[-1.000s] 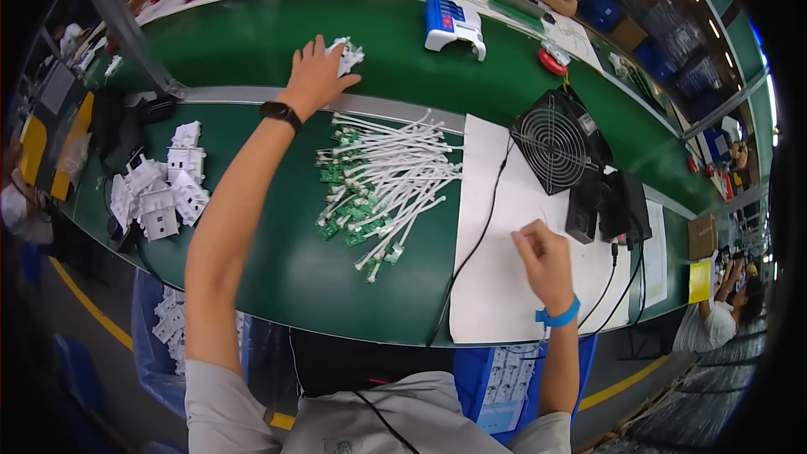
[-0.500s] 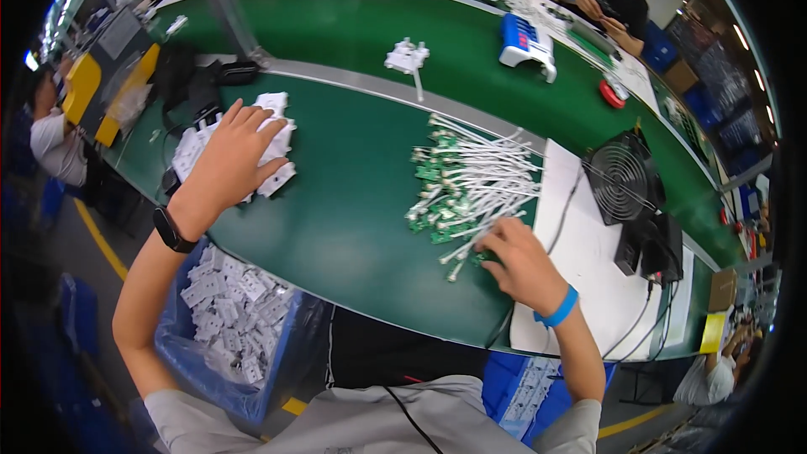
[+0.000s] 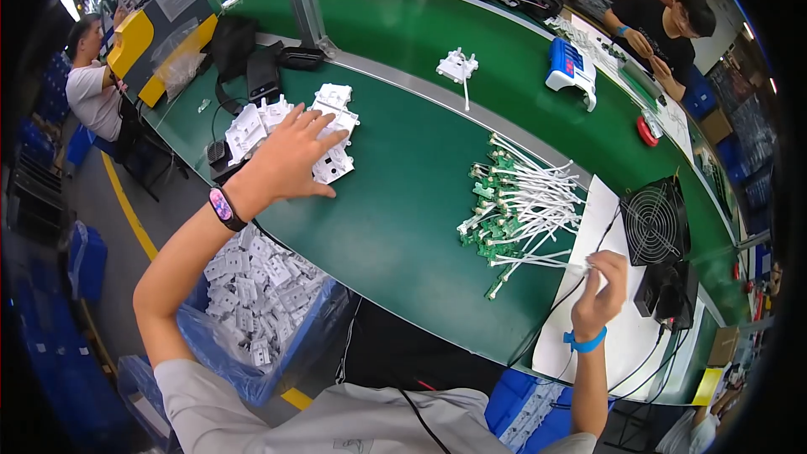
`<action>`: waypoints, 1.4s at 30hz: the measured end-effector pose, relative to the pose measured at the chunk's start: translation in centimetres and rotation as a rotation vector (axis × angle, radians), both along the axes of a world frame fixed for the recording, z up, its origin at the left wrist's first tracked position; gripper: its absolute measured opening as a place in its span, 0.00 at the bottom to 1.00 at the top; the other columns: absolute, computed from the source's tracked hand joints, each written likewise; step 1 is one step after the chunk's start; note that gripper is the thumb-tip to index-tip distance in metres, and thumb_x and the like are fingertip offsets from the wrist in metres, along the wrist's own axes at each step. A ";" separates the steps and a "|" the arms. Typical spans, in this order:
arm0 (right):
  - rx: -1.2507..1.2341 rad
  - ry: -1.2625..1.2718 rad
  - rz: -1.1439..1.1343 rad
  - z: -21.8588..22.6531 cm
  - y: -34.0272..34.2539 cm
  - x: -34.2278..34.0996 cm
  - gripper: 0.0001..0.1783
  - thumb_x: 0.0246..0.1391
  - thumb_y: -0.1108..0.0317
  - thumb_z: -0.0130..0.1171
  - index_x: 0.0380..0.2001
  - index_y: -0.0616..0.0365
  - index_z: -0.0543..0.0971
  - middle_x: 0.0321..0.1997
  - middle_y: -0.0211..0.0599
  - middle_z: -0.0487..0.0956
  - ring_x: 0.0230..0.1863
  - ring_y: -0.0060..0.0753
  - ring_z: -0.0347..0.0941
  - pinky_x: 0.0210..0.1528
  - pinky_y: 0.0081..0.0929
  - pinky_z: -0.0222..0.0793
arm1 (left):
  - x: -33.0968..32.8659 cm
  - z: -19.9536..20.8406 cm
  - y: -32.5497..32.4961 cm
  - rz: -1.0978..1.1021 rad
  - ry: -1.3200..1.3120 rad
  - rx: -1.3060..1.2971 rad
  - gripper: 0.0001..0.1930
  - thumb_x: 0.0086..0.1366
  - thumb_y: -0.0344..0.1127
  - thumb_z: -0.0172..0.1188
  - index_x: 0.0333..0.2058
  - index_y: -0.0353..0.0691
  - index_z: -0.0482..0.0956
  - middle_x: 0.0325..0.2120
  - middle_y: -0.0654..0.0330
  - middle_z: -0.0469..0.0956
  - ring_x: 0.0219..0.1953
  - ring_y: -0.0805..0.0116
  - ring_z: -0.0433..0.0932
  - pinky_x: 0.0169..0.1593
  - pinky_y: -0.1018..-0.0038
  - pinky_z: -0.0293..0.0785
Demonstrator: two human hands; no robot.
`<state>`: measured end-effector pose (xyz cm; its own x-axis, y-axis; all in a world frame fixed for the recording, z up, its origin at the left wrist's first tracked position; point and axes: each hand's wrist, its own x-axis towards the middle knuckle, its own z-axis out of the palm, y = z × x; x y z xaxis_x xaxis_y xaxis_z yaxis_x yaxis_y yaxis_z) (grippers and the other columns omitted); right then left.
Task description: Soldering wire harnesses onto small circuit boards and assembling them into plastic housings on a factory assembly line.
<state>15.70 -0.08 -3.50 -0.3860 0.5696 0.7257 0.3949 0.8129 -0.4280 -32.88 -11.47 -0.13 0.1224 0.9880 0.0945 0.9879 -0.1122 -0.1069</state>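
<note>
My left hand reaches over white plastic housings heaped at the left of the green table, fingers spread and touching or just above them. The hand hides part of the heap. At the right, my right hand has its thumb and fingers pinched on the tail of a white cable. That cable runs left to the near edge of a bundle of white cables. Small green circuit boards sit at the bundle's left end, overlapping one another.
A blue lined bin of white plastic parts stands below the table's near left edge. A black fan stands on white paper at the right. One white housing lies on the green surface beyond the metal rail. A person works across.
My right hand has moved from the board ends at the bundle's near side to the cable tails at the right. My left hand stays over the housings. The whole view has shifted.
</note>
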 end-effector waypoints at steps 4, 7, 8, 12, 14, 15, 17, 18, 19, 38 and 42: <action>0.094 0.104 -0.064 0.5 0.0 1.3 0.13 0.53 0.90 0.51 0.39 0.66 0.77 0.38 0.47 0.77 0.40 0.44 0.74 0.43 0.37 0.71 | -0.9 -0.9 0.8 -0.011 0.024 -0.129 0.41 0.49 0.48 0.78 0.62 0.45 0.75 0.64 0.48 0.70 0.68 0.49 0.66 0.76 0.51 0.55; 0.109 0.154 -0.096 0.6 -0.1 2.2 0.13 0.53 0.90 0.50 0.40 0.66 0.77 0.40 0.46 0.77 0.41 0.43 0.74 0.43 0.35 0.71 | -0.7 -1.4 1.8 -0.101 -0.013 -0.089 0.33 0.51 0.47 0.77 0.56 0.43 0.79 0.58 0.50 0.73 0.65 0.48 0.68 0.75 0.52 0.56; 0.107 0.172 -0.101 0.6 -0.2 2.5 0.14 0.54 0.89 0.50 0.40 0.66 0.77 0.41 0.46 0.76 0.42 0.42 0.73 0.43 0.34 0.71 | -0.5 -1.5 2.1 -0.111 -0.039 -0.084 0.31 0.52 0.46 0.76 0.54 0.43 0.81 0.55 0.51 0.75 0.64 0.48 0.69 0.75 0.53 0.57; 0.081 0.201 -0.087 0.6 -0.5 2.9 0.13 0.55 0.88 0.50 0.41 0.65 0.77 0.41 0.45 0.76 0.42 0.42 0.72 0.43 0.33 0.70 | 1.9 -2.0 3.1 -0.184 -0.129 0.049 0.29 0.57 0.52 0.73 0.52 0.40 0.80 0.50 0.48 0.74 0.59 0.43 0.72 0.73 0.50 0.60; 0.061 0.204 -0.108 0.5 -0.6 3.0 0.12 0.55 0.86 0.51 0.40 0.65 0.78 0.41 0.45 0.76 0.42 0.41 0.72 0.43 0.33 0.70 | 4.0 -2.5 4.1 -0.156 -0.203 0.094 0.29 0.59 0.54 0.72 0.52 0.40 0.79 0.48 0.47 0.73 0.57 0.42 0.73 0.73 0.50 0.59; 0.035 0.218 -0.115 0.4 -0.8 2.8 0.11 0.55 0.86 0.52 0.40 0.65 0.78 0.41 0.45 0.76 0.41 0.41 0.72 0.43 0.33 0.70 | 5.0 -2.4 4.8 -0.155 -0.232 0.107 0.31 0.60 0.56 0.71 0.52 0.38 0.78 0.48 0.47 0.72 0.55 0.42 0.73 0.69 0.52 0.65; -0.024 0.208 -0.127 0.6 -0.8 1.7 0.11 0.51 0.87 0.58 0.37 0.64 0.81 0.37 0.44 0.76 0.39 0.39 0.73 0.42 0.31 0.68 | 7.8 -2.1 5.9 -0.101 -0.357 0.101 0.33 0.60 0.58 0.71 0.50 0.34 0.77 0.46 0.47 0.70 0.50 0.45 0.76 0.58 0.56 0.74; -0.070 0.174 -0.114 1.1 -0.8 0.7 0.10 0.50 0.87 0.61 0.35 0.65 0.83 0.35 0.42 0.76 0.36 0.37 0.73 0.40 0.29 0.68 | 9.1 -2.0 6.7 -0.095 -0.422 0.090 0.34 0.59 0.59 0.72 0.47 0.32 0.75 0.47 0.47 0.69 0.47 0.46 0.76 0.49 0.56 0.75; -0.191 0.198 -0.084 1.3 -1.0 -0.2 0.08 0.51 0.86 0.63 0.34 0.65 0.84 0.33 0.41 0.78 0.33 0.34 0.73 0.38 0.27 0.69 | 10.5 -1.7 7.4 -0.101 -0.460 0.094 0.34 0.58 0.59 0.72 0.45 0.32 0.75 0.47 0.47 0.69 0.46 0.47 0.76 0.48 0.56 0.75; -0.885 0.118 0.242 0.5 -0.8 -1.3 0.07 0.64 0.72 0.64 0.34 0.64 0.79 0.23 0.22 0.72 0.24 0.10 0.59 0.26 0.17 0.55 | 26.2 -0.2 8.4 -0.308 -0.471 0.155 0.38 0.43 0.44 0.81 0.49 0.33 0.70 0.39 0.52 0.76 0.44 0.52 0.78 0.39 0.60 0.79; -0.952 0.331 0.231 0.4 -0.8 -1.0 0.07 0.64 0.72 0.64 0.34 0.64 0.79 0.25 0.23 0.76 0.26 0.09 0.66 0.28 0.14 0.60 | 27.0 0.0 8.4 -0.334 -0.458 0.150 0.36 0.45 0.44 0.80 0.48 0.33 0.70 0.39 0.52 0.77 0.45 0.53 0.78 0.38 0.61 0.79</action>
